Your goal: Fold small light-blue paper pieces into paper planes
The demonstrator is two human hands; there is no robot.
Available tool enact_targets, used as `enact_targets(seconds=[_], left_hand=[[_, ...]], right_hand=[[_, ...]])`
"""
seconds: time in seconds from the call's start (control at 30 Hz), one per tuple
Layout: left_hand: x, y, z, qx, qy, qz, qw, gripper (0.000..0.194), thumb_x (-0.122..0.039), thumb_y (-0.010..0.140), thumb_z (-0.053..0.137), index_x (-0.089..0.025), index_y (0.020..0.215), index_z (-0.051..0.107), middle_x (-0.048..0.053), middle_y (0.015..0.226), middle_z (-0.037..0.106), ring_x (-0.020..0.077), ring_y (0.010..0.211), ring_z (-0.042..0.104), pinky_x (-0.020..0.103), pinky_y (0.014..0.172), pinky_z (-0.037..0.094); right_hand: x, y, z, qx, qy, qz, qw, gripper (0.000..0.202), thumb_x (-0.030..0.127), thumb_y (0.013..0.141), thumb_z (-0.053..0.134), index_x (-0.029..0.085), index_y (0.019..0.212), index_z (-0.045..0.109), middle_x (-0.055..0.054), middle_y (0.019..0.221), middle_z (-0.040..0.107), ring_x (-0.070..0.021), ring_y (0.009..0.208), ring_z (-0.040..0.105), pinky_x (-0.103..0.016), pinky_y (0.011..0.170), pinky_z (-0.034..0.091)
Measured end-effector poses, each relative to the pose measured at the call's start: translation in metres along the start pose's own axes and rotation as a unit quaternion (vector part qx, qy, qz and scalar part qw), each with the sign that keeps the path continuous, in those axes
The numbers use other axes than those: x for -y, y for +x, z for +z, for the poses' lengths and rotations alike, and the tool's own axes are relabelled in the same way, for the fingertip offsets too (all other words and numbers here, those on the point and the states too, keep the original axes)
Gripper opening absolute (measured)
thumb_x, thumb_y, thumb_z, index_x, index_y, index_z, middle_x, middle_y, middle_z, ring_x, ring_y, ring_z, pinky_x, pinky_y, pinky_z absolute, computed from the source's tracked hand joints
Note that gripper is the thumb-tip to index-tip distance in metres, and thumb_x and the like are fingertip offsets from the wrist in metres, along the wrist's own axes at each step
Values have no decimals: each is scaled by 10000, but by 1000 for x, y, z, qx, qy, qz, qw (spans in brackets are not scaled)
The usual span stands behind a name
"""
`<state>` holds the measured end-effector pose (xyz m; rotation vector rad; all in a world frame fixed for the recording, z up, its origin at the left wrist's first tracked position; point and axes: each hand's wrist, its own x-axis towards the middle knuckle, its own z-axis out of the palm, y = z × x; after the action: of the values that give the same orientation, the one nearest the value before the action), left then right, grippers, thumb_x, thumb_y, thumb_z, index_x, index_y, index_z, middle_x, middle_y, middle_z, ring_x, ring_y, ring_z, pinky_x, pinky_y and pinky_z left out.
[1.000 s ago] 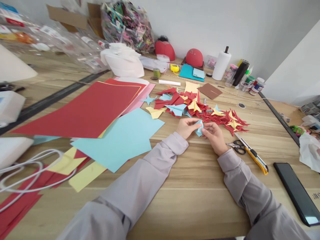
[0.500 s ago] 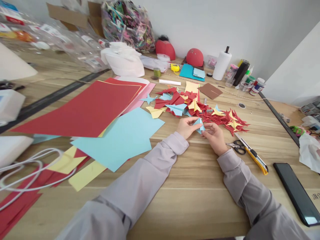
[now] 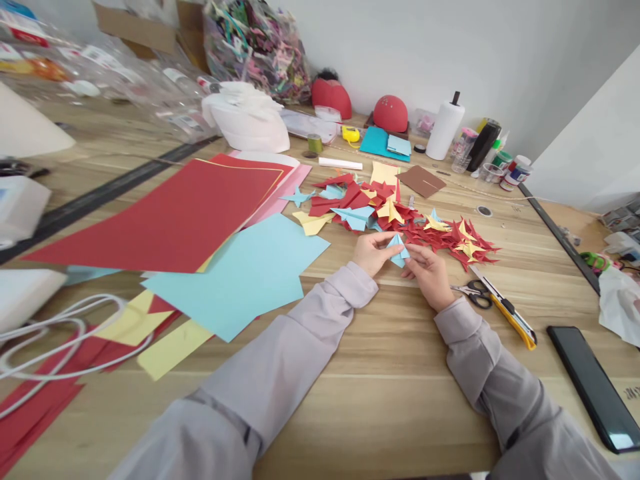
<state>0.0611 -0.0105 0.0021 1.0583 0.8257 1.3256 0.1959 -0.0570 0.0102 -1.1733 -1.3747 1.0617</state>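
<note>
Between my two hands is a small folded piece of light blue paper point(image 3: 397, 251), pointed at the top. My left hand point(image 3: 373, 253) pinches its left side with thumb and fingers. On its right side, my right hand point(image 3: 427, 272) grips the lower edge; some of its fingertips are hidden behind the paper. Just beyond my hands lies a heap of folded red paper pieces point(image 3: 420, 233), with yellow paper stars point(image 3: 390, 211) and a blue paper plane point(image 3: 354, 218) among them. Scissors point(image 3: 475, 293) lie right of my right wrist.
A yellow utility knife point(image 3: 507, 307) and a phone point(image 3: 595, 387) lie to the right. At left are a light blue sheet point(image 3: 235, 273), red sheets point(image 3: 170, 213) and a white cable point(image 3: 80, 323). Bottles and jars point(image 3: 515, 172) stand at the back right.
The folded blue paper has turned slightly in my fingers, and more of its front face shows. Both hands stay in nearly the same place.
</note>
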Motion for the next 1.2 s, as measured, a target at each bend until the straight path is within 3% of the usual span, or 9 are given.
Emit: enact_targets(seconds=[0.17, 0.57, 1.2], left_hand=[[-1, 0, 0, 1, -2, -8, 1000, 385, -243, 460, 798, -130, 818, 709, 44, 733, 691, 173, 695, 614, 323, 695, 489], [-9, -4, 3, 22, 7, 1, 1000, 317, -218, 458, 789, -136, 753, 710, 22, 660, 665, 148, 636, 582, 294, 654, 458], [-5, -1, 2, -1, 38, 7, 999, 264, -326, 508, 779, -141, 686, 714, 37, 644, 677, 163, 610, 597, 303, 618, 480]], right_hand=[[3, -1, 0, -1, 11, 9, 1000, 366, 361, 696, 636, 173, 1008, 602, 22, 599, 625, -121, 503, 578, -249, 500, 443], [3, 1, 2, -17, 1, 26, 1000, 396, 482, 689, 637, 163, 923, 623, 19, 531, 609, -118, 465, 561, -243, 476, 449], [2, 1, 2, -35, 2, 21, 999, 395, 457, 659, 674, 158, 914, 638, 1, 587, 635, -122, 481, 570, -255, 475, 457]])
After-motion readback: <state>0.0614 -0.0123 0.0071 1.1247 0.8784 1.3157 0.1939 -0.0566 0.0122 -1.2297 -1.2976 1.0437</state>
